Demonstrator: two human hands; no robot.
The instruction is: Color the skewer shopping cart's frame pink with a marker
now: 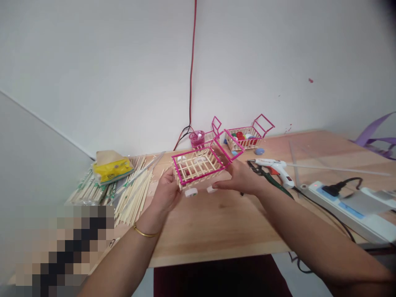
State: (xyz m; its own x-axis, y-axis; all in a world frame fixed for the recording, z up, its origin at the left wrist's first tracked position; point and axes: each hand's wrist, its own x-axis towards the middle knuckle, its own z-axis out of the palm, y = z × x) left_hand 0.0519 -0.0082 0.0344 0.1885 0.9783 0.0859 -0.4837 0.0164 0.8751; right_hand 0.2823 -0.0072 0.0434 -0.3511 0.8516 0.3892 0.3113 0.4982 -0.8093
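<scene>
Both my hands hold a small toy cart [198,165] built of pale wooden sticks, with a pink rim and a pink handle frame. White round caps serve as its wheels [191,192]. My left hand [168,187] grips the cart's left end, its fingers partly hidden beneath. At the right end, by the handle, my right hand [236,175] is closed around the frame, with the thumb stretched toward a lower wheel. The cart is raised above the wooden table [216,231] and tilted, so its slatted bottom shows.
Behind stand another pink-rimmed cart [244,142] with coloured caps inside and a pink cup [197,138]. To the right lie a hot glue gun [275,168], green-handled pliers [272,179] and a power strip [349,206]. Loose sticks [134,198] and a yellow packet [113,168] are on the left.
</scene>
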